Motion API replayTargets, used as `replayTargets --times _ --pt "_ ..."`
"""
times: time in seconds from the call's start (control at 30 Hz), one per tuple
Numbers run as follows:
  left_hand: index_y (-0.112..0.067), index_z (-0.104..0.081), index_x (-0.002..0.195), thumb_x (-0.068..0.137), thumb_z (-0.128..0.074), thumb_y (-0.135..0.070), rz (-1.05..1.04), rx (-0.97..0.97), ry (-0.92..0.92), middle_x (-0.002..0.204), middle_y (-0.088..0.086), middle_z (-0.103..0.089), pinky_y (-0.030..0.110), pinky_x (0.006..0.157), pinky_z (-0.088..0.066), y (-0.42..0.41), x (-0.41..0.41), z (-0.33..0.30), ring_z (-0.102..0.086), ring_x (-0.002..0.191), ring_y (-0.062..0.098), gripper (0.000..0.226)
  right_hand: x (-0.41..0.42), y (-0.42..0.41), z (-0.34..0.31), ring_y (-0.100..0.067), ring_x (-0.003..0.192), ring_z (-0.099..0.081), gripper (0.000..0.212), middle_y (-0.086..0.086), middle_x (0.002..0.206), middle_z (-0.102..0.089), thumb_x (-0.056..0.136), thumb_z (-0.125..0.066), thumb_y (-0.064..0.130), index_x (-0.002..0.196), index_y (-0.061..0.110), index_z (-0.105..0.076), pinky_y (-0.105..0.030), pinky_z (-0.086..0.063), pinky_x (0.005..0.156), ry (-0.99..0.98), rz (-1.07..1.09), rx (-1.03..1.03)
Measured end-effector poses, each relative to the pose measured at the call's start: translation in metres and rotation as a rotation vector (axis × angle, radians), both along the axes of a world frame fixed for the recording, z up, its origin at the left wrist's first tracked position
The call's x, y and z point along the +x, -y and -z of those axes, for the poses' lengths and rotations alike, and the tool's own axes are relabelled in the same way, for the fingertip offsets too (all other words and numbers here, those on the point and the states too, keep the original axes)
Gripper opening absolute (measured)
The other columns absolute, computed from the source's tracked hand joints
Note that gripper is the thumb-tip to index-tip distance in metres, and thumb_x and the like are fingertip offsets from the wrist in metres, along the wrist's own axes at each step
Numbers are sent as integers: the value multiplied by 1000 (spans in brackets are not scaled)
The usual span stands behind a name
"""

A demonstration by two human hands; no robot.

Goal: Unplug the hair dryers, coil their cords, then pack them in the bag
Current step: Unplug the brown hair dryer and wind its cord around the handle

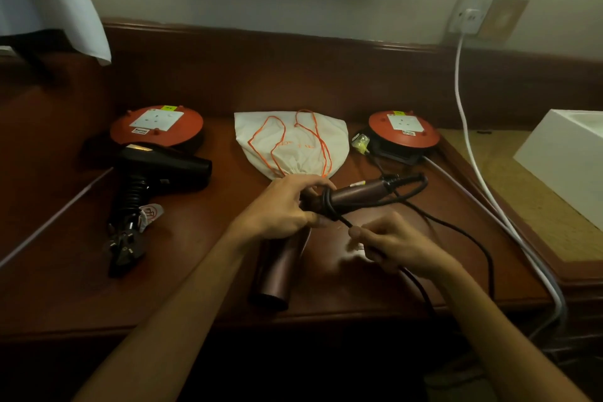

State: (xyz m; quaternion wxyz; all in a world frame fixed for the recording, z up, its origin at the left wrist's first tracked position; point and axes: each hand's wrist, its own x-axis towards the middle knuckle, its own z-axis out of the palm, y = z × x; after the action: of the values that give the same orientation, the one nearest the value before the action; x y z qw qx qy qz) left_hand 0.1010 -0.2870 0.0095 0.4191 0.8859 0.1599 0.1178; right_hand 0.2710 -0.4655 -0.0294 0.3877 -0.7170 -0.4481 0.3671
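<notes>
While pinching cord (346, 222), right hand (396, 245).

The left hand (280, 209) grips the brown hair dryer (326, 206) at the handle base. The right hand (391, 243) pinches its black cord (456, 225), looped around the handle. At 12 o'clock lies the white bag (287, 143); at 9 o'clock, the black hair dryer (163, 170) on the tabletop (195, 271).

Brown dryer (282, 266) half-wrapped in cord (456, 225); black dryer (163, 170) coiled beside white bag (290, 143).
</notes>
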Motion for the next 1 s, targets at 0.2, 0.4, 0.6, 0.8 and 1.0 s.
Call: replayTargets --times 0.2,0.4,0.6,0.8,1.0 --pt "-42 -64 129 79 -86 -20 145 124 -106 128 -7 -60 53 116 -33 10 -3 0 -41 126 12 58 42 -42 -14 -14 60 -56 12 -26 77 -67 90 -71 11 92 1 -76 -30 -45 59 296 -354 -293" --pt "-34 -59 132 86 -80 -29 184 367 -243 140 -4 -54 48 123 10 25 8 -4 -29 141 12 50 58 -59 -45 -17 64 -49 13 -14 79 -57 93 -65 6 93 -5 -70 -24 -43 56 231 -436 -504" --pt "-23 -47 132 84 -80 -34 125 390 -340 127 1 -52 55 126 3 26 21 -2 -41 133 22 59 37 -61 -75 -22 73 -68 8 -2 85 -75 90 -70 15 91 12 -77 -35 -61 69 670 -426 -470" --pt "-26 -42 149 81 -82 -45 142 483 -373 142 1 -49 58 124 -2 24 26 -3 -32 142 20 82 11 -57 -74 -18 73 -61 30 3 79 -58 87 -74 27 70 29 -49 -39 -59 68 1026 -287 -457" --pt "-36 -44 145 79 -80 -51 156 537 -348 127 -3 -58 62 119 -10 31 34 -3 -38 132 20 77 11 -54 -102 -14 53 -51 22 -1 61 -61 95 -63 13 76 9 -72 -30 -44 54 628 -325 -407"
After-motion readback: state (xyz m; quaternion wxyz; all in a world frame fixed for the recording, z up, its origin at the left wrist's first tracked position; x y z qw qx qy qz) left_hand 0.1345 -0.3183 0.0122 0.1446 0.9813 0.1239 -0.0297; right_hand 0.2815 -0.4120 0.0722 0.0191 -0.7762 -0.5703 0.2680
